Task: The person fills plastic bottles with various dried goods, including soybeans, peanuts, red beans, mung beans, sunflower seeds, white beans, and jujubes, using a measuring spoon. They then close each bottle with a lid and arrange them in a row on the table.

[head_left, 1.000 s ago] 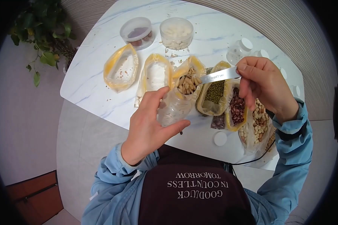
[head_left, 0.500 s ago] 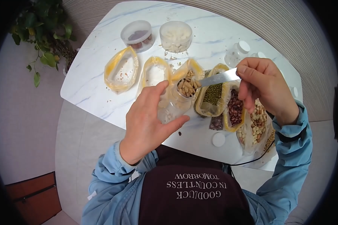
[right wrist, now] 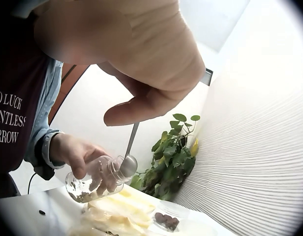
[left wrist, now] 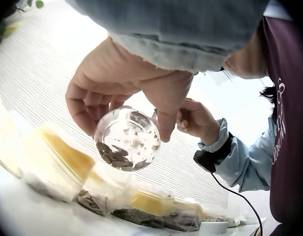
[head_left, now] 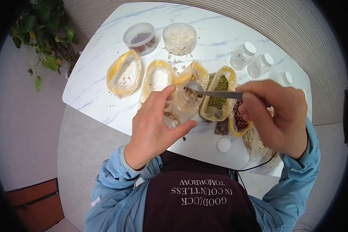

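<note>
My left hand (head_left: 149,123) grips a small clear jar (head_left: 187,108), held tilted with its mouth toward the right hand. Elongated seeds (left wrist: 114,156) lie inside the jar along its lower side. With thumb and fingers, my right hand (head_left: 278,120) pinches the handle of a metal measuring spoon (head_left: 220,94). The spoon's bowl (right wrist: 128,166) is tipped at the jar's mouth, and some seeds still show in it from the head view. Just beyond the jar stands a yellow-rimmed plastic bag (head_left: 200,70) of similar seeds.
Bags of green beans (head_left: 221,85), dark red beans (head_left: 239,121) and mixed nuts (head_left: 252,145) stand rightward. Two yellow-rimmed bags are on the left. Behind are a tub of white beans (head_left: 179,40) and another tub (head_left: 140,40). Lidded jars (head_left: 243,56) and a white cap (head_left: 224,145) are on the right.
The right hand has turned over, tipping the spoon at the jar's mouth. The heap of seeds in the spoon has shrunk, and seeds now lie in the jar.
</note>
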